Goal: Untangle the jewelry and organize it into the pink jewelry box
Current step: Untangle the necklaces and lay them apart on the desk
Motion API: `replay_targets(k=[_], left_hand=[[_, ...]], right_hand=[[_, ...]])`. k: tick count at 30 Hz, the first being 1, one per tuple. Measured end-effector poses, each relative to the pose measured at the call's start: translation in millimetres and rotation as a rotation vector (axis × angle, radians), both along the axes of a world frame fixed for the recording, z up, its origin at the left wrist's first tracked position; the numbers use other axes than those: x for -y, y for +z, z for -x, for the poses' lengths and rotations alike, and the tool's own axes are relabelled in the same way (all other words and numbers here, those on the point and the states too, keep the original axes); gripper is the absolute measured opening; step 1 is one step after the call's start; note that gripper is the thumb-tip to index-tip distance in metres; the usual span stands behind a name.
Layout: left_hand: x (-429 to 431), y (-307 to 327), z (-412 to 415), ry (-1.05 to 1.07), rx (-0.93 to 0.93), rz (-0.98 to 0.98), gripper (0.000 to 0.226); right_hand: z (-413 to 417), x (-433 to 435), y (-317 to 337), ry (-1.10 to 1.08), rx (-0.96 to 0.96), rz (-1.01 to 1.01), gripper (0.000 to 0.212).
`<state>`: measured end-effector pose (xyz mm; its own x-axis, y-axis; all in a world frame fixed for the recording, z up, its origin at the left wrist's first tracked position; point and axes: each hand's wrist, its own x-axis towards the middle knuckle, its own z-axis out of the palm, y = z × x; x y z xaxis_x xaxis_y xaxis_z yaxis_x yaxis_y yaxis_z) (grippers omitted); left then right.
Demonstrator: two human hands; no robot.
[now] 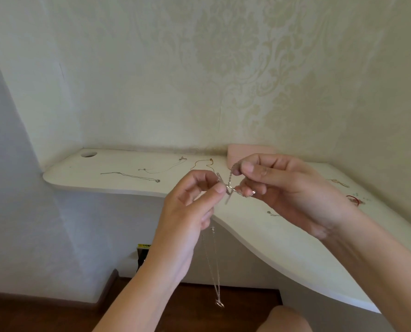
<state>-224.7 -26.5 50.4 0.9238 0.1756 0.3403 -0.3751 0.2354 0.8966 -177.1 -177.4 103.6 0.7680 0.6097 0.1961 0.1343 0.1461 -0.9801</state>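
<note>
Both hands are raised over the front edge of the white desk (118, 178), working a tangle of silver chains (232, 188). My left hand (192, 202) pinches one part of the tangle between thumb and forefinger. My right hand (288, 188) pinches another chain at its fingertips. A thin silver necklace (215, 267) hangs down from the left hand, with a small pendant (219, 303) at its lower end. The pink jewelry box (238, 153) stands shut at the back of the desk by the wall, partly hidden behind my right hand.
Three separate chains lie spread on the desk: a silver one (130, 176), another silver one (162, 167) and a gold one (203, 164). More jewelry, including a red cord (354, 200), lies at the right. A round cable hole (88, 154) is at the desk's back left.
</note>
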Motion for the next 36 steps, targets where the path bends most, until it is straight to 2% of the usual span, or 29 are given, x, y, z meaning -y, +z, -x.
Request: replay_targets(k=[4,7,12,17,21,25,29,33,36], left_hand=[[3.5,-0.6,0.7,-0.113,-0.07,0.19,0.002],[0.7,0.7,-0.2,-0.119,-0.096,0.352,0.006],[4.5,6.3,2.6,-0.09,-0.17,0.464,0.014],[5.2,6.0,2.2,-0.087,-0.225,0.379,0.013],[5.6,5.8,2.6,-0.046,-0.181,0.29,0.014],[-2.1,5.5,-1.5,-0.127,-0.112,0.449,0.005],[-2.5,5.6,-3.5,-0.172,-0.115,0.543,0.009],[2.5,6.1,-1.4,-0.146,-0.135,0.478,0.014],[5.6,7.3,1.8,-0.15,-0.115,0.35,0.018]], right_hand=[[2.4,-4.7,-1.1,0.022,-0.027,0.022,0.007],[-2.0,-4.3,-2.1,0.02,-0.189,-0.058,0.007],[0.5,-4.3,-9.2,0.114,-0.376,-0.095,0.006],[3.0,-4.2,-15.4,0.181,-0.36,-0.035,0.008],[4.1,-4.4,-14.1,0.048,-0.28,0.025,0.012],[5.8,-3.2,-11.2,0.008,-0.344,-0.108,0.008],[10.9,-5.3,-18.9,0.095,-0.459,-0.173,0.015],[19.6,-7.2,-22.1,0.168,-0.333,-0.02,0.013],[21.0,-7.7,-18.1,0.094,-0.225,0.051,0.012]])
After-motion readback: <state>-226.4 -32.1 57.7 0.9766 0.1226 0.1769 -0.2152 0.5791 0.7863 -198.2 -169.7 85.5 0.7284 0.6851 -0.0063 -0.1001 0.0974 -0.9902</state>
